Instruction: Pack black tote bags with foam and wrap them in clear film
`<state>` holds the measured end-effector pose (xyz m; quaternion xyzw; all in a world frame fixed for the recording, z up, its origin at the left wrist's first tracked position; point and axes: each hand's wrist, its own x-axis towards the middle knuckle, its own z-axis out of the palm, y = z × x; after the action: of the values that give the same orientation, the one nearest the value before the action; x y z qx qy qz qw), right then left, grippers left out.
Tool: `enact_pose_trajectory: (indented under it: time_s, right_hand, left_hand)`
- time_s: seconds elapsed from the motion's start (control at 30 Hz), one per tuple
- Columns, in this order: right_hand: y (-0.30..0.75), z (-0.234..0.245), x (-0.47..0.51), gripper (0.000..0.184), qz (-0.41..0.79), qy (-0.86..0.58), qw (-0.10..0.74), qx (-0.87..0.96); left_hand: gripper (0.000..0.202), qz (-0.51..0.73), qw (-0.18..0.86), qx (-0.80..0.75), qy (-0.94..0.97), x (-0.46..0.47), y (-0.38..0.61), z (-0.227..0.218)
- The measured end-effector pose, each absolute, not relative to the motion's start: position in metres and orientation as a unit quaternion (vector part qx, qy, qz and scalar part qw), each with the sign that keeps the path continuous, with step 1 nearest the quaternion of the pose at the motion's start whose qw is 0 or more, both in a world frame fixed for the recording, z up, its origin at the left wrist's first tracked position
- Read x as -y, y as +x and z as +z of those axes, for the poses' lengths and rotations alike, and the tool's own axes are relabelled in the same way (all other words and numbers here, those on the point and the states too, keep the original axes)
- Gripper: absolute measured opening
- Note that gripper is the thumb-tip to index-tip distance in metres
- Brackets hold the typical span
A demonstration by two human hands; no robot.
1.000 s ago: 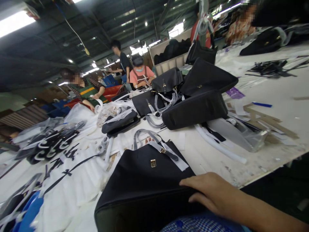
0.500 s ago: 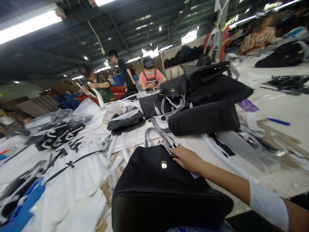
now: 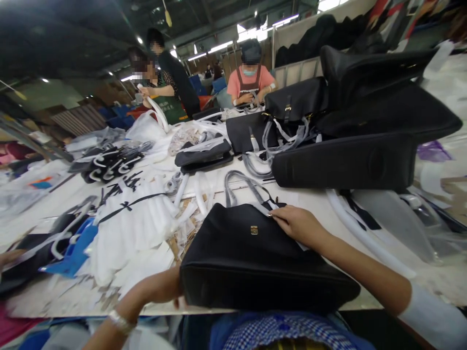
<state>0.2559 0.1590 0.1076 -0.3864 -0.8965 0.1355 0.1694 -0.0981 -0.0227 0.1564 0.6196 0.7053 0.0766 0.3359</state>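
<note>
A black handbag with a small gold clasp lies on the table in front of me, its base towards me. My right hand is closed on its upper edge at the right, by the foot of the strap. The plastic-wrapped strap stands up in a loop behind the bag. My left hand is at the bag's lower left corner, touching it. Most of its fingers are hidden by the bag, so its grip cannot be made out.
Several black bags are piled behind on the right. A tied bundle of white rolls and a blue tray lie on the left. Clear plastic sheets are at the right. Co-workers stand and sit beyond the table; another person's hand is at far left.
My left hand has gone from behind the bag's top edge to its lower left corner. My right hand keeps its hold. The view has tilted down and turned left.
</note>
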Motion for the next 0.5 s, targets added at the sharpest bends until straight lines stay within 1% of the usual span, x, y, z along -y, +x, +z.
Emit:
enact_pose_trajectory:
  time_s: [0.07,0.13,0.17,0.2,0.23,0.3,0.37,0.43,0.5]
  right_hand:
    - [0.249,0.116,-0.163,0.028,0.143,-0.374,0.163,0.901]
    - [0.24,0.128,-0.165,0.027,0.15,-0.369,0.149,0.905]
    - [0.236,0.134,-0.166,0.026,0.154,-0.369,0.14,0.906]
    - [0.231,0.141,-0.166,0.026,0.161,-0.371,0.13,0.905]
    - [0.226,0.146,-0.167,0.025,0.172,-0.372,0.121,0.904]
    - [0.218,0.156,-0.17,0.022,0.22,-0.372,0.106,0.896]
    - [0.212,0.162,-0.173,0.021,0.301,-0.378,0.094,0.87]
    - [0.207,0.164,-0.176,0.023,0.386,-0.394,0.079,0.83]
    - [0.204,0.163,-0.176,0.026,0.426,-0.401,0.068,0.808]
  left_hand:
    - [0.027,0.046,0.294,-0.723,0.623,0.025,-0.105,0.174]
    - [0.032,0.091,0.195,-0.743,0.634,0.022,-0.095,0.194]
    - [0.036,0.125,0.17,-0.727,0.654,0.019,-0.084,0.201]
    - [0.039,0.148,0.178,-0.69,0.685,0.016,-0.07,0.207]
    - [0.039,0.147,0.212,-0.643,0.721,0.012,-0.055,0.211]
    - [0.037,0.108,0.286,-0.547,0.779,0.002,-0.028,0.212]
    - [0.037,0.068,0.323,-0.482,0.812,-0.011,-0.014,0.207]
    - [0.036,0.042,0.347,-0.44,0.827,-0.03,-0.014,0.2]
    - [0.03,0.05,0.359,-0.436,0.824,-0.053,-0.021,0.191]
